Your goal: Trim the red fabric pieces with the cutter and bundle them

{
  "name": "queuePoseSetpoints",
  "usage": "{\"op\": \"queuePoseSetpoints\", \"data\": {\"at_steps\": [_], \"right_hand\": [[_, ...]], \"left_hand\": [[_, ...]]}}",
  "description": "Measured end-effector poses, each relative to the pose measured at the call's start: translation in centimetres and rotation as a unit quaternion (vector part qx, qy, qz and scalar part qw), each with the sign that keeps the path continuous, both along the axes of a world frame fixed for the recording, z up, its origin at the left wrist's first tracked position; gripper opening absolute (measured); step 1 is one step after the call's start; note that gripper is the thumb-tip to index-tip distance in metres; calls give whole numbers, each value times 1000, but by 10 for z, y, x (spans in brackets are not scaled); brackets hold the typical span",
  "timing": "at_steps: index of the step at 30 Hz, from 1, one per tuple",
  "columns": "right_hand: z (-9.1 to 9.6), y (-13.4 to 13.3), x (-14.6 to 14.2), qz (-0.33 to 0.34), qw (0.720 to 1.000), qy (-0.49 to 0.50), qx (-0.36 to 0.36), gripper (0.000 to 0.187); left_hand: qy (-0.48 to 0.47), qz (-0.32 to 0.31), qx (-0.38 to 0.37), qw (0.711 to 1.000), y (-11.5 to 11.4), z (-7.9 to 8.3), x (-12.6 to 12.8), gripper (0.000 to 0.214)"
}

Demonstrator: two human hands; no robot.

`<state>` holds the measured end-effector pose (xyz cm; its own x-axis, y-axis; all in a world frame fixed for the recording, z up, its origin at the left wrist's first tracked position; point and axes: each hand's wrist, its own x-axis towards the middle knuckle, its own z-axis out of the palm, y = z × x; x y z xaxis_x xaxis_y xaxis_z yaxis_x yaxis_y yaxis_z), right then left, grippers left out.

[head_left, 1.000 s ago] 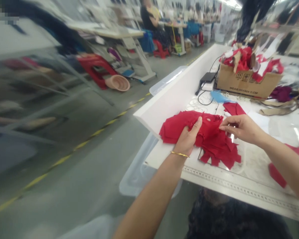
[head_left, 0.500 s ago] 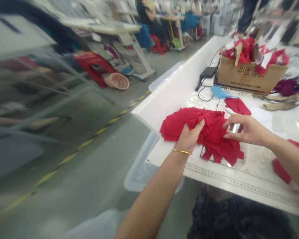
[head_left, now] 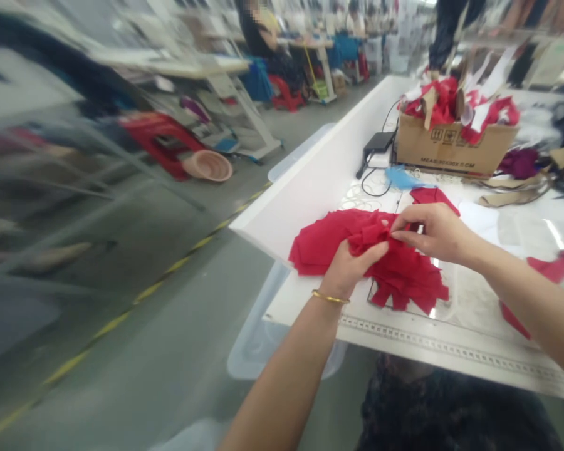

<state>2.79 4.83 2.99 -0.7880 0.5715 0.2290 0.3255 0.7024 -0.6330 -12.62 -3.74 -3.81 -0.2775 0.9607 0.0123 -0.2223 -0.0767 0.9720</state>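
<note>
A heap of red fabric pieces lies at the near left corner of the white table. My left hand, with a gold bangle at the wrist, is closed on some of this cloth, thumb on top. Thumb and fingertips of my right hand pinch at the edge of the cloth, close by the left fingers. Strips of the heap fan out toward the table's front edge. Another red fabric piece rests just behind my right hand.
A cardboard box of red, white and tan scraps stands at the back. Beside it sit a black device with a cable and a blue cloth piece. A white side board borders the left; a ruler strip runs along the front.
My right hand has moved left to the cloth, its fingers closing there. The left hand keeps its hold, with the cloth lifted a little at its fingers. The whole view has shifted slightly.
</note>
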Motion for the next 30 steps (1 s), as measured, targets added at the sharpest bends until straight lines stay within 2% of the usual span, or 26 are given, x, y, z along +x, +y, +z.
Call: {"op": "queuePoseSetpoints", "data": {"at_steps": [2, 5, 9, 13, 15, 18, 20, 22, 25, 27, 30], "right_hand": [[3, -6, -14, 23, 999, -10, 22, 8], [2, -12, -22, 60, 997, 2, 39, 10], [-5, -7, -1, 55, 997, 32, 34, 5], [-16, 3, 31, 56, 989, -140, 0, 20], [-21, 5, 41, 54, 976, -209, -4, 17], [-24, 6, 44, 54, 977, -206, 3, 4], [-20, 6, 40, 50, 984, -171, 13, 5], [-13, 6, 31, 40, 991, -128, 26, 5], [-2, 1, 12, 22, 995, -84, 49, 5], [3, -4, -2, 22, 995, -85, 54, 7], [5, -9, -14, 40, 996, -69, 45, 10]], "left_hand": [[75, 3, -15, 997, -2, 0, -2, 38], [105, 69, -54, 991, -1, 1, 0, 31], [-8, 105, -24, 994, 4, 1, 5, 37], [-106, 131, -33, 985, 7, -1, 6, 46], [-132, 165, -56, 976, 7, -3, 5, 49], [-154, 193, -87, 965, 7, -4, 4, 46], [-153, 207, -96, 962, 7, -4, 4, 42], [-123, 190, -82, 971, 5, -4, 3, 42], [-22, 65, -33, 997, 1, -1, 2, 45], [56, 17, -24, 998, -2, 1, 1, 42], [117, 63, -53, 990, -2, 2, 1, 33]]}}
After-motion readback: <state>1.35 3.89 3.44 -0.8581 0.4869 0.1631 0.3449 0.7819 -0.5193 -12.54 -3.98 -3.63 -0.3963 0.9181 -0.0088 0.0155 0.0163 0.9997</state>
